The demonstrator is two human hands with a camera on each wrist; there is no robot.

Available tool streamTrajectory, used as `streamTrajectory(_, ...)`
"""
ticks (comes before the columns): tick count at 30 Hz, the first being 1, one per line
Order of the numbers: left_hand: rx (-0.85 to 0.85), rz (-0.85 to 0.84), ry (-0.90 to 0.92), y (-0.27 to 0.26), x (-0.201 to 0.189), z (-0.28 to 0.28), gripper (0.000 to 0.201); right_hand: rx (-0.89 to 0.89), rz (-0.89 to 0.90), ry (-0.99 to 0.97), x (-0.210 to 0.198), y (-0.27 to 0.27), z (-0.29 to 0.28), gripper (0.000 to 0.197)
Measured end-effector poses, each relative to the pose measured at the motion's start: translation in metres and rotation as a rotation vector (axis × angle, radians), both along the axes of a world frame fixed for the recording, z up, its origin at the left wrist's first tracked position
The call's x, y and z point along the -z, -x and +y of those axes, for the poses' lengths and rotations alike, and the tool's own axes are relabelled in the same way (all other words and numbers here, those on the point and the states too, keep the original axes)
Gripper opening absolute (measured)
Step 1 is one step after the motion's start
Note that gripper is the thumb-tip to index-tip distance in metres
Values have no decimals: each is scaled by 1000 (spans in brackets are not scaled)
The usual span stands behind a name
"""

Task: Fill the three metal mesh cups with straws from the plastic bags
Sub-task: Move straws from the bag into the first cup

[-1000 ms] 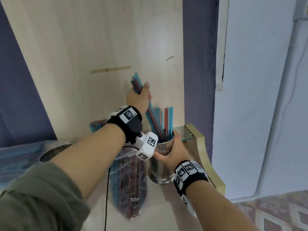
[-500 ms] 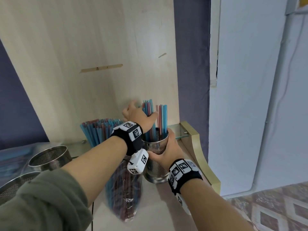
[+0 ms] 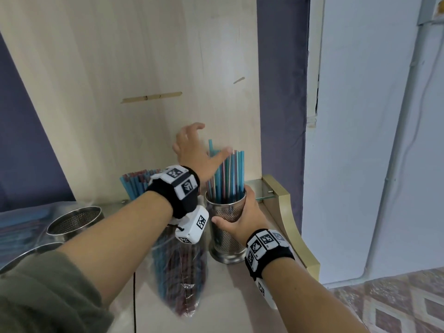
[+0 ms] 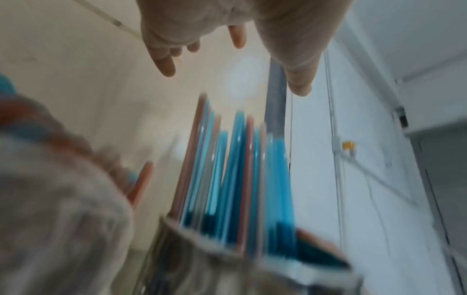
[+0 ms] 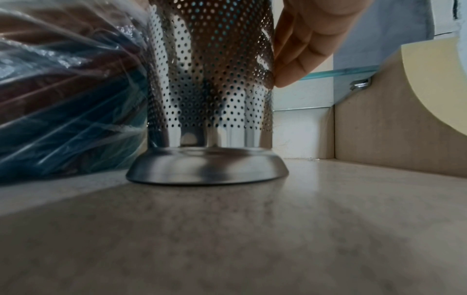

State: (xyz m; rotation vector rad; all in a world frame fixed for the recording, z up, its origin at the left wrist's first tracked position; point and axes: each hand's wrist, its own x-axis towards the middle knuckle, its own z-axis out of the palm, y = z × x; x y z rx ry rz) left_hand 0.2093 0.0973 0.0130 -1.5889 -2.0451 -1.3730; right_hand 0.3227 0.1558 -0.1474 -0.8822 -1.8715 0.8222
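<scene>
Left hand released straws, right hand gripping cup

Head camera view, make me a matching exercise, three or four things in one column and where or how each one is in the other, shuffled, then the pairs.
1. left hand
2. right hand
3. plastic bag
4. empty mesh cup

A. lies on the counter, left of the held cup
B. wrapped around the straw-filled mesh cup
C. stands far left, no straws showing
D. open, fingers spread above the straws

Pairs: 1-D, 2-B, 3-A, 4-C
</scene>
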Motion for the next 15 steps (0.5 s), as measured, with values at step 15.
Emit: streamTrajectory(15, -382, -156, 318, 104, 30, -88, 97, -29, 19, -4, -4, -4, -3, 111)
